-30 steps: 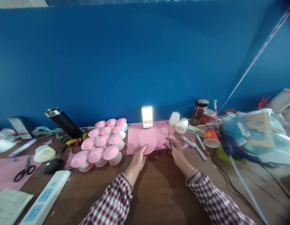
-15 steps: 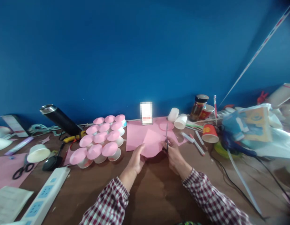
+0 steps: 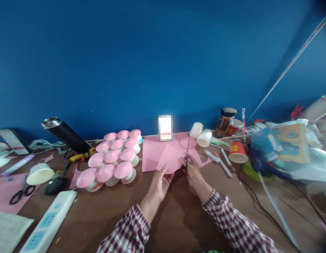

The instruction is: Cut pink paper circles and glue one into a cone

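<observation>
The left hand (image 3: 159, 184) pinches paper (image 3: 171, 157); the right hand (image 3: 196, 174) grips scissors (image 3: 187, 150). Pink-topped cups (image 3: 112, 156) crowd left of the grip, markers (image 3: 225, 168) lie right, white cups (image 3: 204, 138) beyond.

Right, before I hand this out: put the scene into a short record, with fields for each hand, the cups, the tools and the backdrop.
Left hand: holds a loose piece of thin pink paper
Right hand: grips dark-handled metal scissors, blades pointing toward the wall
Topped cups: twelve, under shallow pink paper cones
Uncovered cups: include two plain white tapered cups beyond the right hand
Other tool: black-handled scissors, far left
Backdrop: plain blue wall
</observation>
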The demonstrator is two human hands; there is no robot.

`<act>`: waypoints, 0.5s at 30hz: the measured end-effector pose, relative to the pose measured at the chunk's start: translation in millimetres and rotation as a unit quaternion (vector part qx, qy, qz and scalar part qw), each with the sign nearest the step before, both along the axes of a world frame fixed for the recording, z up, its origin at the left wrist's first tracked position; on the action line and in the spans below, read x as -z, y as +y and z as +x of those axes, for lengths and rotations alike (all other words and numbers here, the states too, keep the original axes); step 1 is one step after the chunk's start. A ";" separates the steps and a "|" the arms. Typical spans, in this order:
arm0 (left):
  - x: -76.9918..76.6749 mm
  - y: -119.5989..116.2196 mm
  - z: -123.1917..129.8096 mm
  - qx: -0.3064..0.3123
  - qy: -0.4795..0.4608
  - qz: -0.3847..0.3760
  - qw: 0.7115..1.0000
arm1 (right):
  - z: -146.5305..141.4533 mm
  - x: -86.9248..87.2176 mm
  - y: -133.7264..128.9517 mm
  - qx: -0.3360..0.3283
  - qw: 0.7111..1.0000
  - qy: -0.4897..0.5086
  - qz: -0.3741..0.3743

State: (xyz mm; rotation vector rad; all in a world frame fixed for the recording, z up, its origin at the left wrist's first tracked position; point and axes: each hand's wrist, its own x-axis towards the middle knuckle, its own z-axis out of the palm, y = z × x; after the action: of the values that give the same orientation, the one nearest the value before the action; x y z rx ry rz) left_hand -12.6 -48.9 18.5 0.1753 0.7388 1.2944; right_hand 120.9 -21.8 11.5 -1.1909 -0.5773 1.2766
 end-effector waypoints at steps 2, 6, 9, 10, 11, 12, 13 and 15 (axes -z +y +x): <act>0.4 -0.3 3.7 -0.005 0.027 -0.001 1.000 | -1.8 0.1 -0.4 -0.003 1.000 -0.003 -0.003; 2.8 1.0 7.6 -0.002 0.084 -0.022 0.996 | -3.3 0.3 -1.6 -0.010 1.000 -0.025 0.008; 5.8 1.9 7.2 -0.006 0.109 -0.053 0.993 | -3.9 0.1 -2.5 -0.012 0.999 -0.036 0.021; 6.8 2.1 6.8 -0.006 0.113 -0.061 0.992 | -4.1 0.0 -2.6 -0.011 0.999 -0.036 0.022; 7.9 2.2 6.5 -0.006 0.116 -0.066 0.991 | -4.3 -0.1 -2.4 -0.009 0.999 -0.038 0.021; 8.8 2.3 6.2 -0.006 0.118 -0.069 0.991 | -4.4 -0.3 -2.1 -0.008 0.999 -0.039 0.019; 9.6 2.3 6.1 -0.006 0.119 -0.072 0.990 | -4.6 -0.6 -1.6 -0.008 0.999 -0.041 0.016; 10.5 2.3 6.4 -0.007 0.123 -0.079 0.989 | -4.8 -1.9 -0.7 -0.010 0.999 -0.043 0.013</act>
State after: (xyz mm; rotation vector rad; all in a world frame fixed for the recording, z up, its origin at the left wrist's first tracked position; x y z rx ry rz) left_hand -6.2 -46.6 8.0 0.2051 1.0508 1.2335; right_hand 116.1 -22.5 13.3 -1.2264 -0.6689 1.2362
